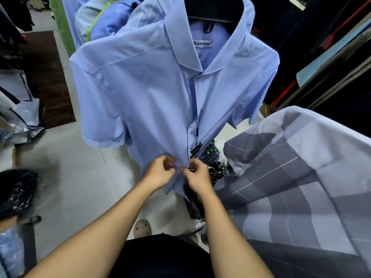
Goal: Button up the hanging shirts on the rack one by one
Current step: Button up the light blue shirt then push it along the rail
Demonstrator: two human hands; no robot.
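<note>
Even soft light — edges warped, blurred

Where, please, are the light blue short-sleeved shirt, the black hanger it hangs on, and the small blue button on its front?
light blue short-sleeved shirt point(144, 93): head view, chest panel.
black hanger point(212, 11): head view, broad body inside the collar.
small blue button point(192, 131): head view, its face on the placket.

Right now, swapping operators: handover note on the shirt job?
Left hand: pinching the placket edge low on the light blue shirt.
Right hand: pinching the opposite edge at the same spot.
Shirt hangs on a black hanger; black tag cord dangles down its front.
Done: one button above the hands looks fastened.
Left: the button at the hands, any below, then the next shirts.
</note>
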